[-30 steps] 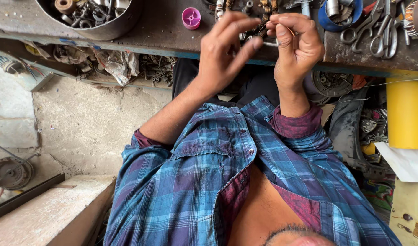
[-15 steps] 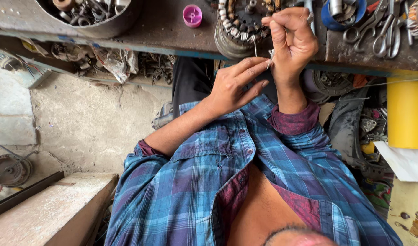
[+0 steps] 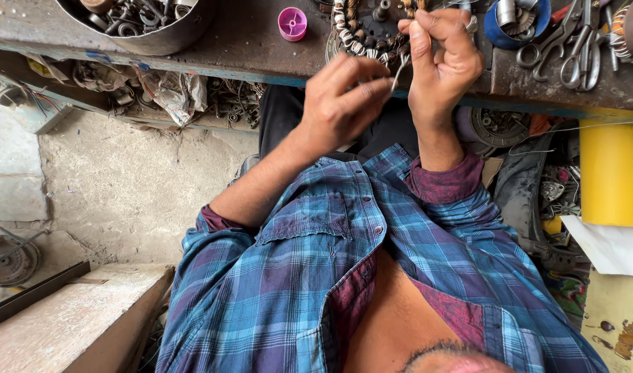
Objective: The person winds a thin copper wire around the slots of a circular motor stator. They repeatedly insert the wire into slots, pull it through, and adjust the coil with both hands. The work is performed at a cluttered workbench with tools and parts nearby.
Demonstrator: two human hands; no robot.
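The left hand [image 3: 341,103] and the right hand [image 3: 441,59] meet at the upper centre of the frame, just above the front edge of the bench [image 3: 247,59]. Between them runs a thin strand of wire [image 3: 398,71], short and pale, standing nearly upright. The left-hand grip is closed on the lower end of the wire, thumb against forefinger; the right-hand grip is closed on the upper end, with the other fingers curled in. Judged from its gauge, the wire is very light, springy and easily kinked, and its smooth surface is likely to slip through a loose pinch. It is best held with the fingertips close to the free end, with 2 pinch points kept near each other so that the span between them stays straight. Directly behind the hands lies a round wound coil assembly [image 3: 361,31], its windings bound in light and dark wraps; it looks heavy and stiff, but its windings appear delicate. At the upper left sits a metal bowl of small parts [image 3: 140,24], beside it a pink cap [image 3: 292,23]; scissors [image 3: 572,41] lie at the upper right, a yellow roll [image 3: 613,173] below them.
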